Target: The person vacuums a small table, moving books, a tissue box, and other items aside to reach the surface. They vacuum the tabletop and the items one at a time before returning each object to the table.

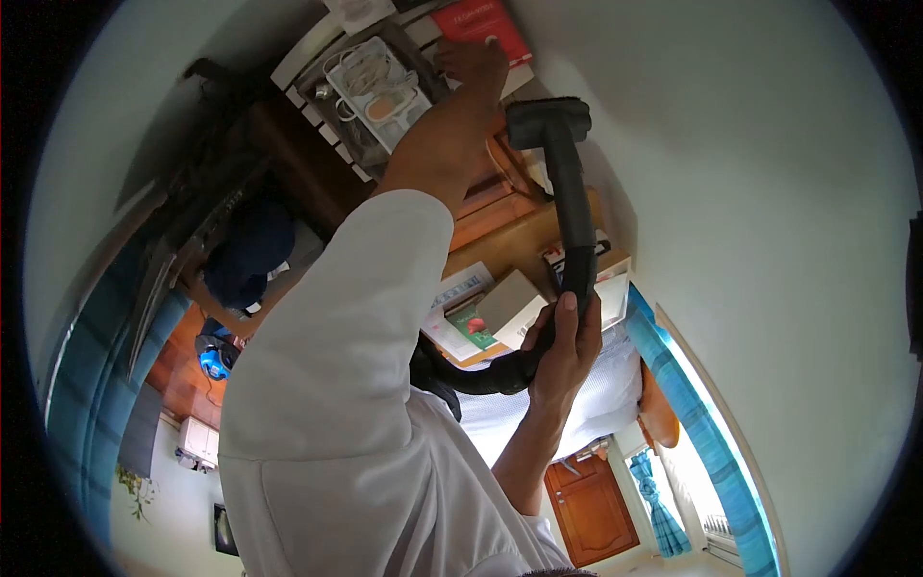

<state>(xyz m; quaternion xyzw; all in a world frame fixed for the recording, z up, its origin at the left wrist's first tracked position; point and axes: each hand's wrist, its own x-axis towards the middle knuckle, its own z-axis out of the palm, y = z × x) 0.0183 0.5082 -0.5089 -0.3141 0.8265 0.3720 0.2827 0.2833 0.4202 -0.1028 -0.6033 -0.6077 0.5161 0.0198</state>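
Note:
My right hand (567, 348) is wrapped round the black handle of a vacuum cleaner hose (572, 207). A wide brush nozzle (548, 123) is at its far end, raised near the wall. The flexible part of the hose (481, 377) curves away behind my left sleeve. Stretched forward, my left hand (473, 63) is at a red booklet (490, 24) on the shelf, thumb on its surface and fingers curled at its left edge. Beside that hand, a grey bin (358, 144) holds a white tray (417, 96) with coiled white cables (365, 69).
Below the shelf stands a wooden desk (514, 240) with a green-covered book (471, 325), papers and a white box (512, 306). A dark blue cap (252, 252) hangs to the left. On the floor is a blue vacuum cleaner body (215, 358). The wall (750, 212) bounds the right side.

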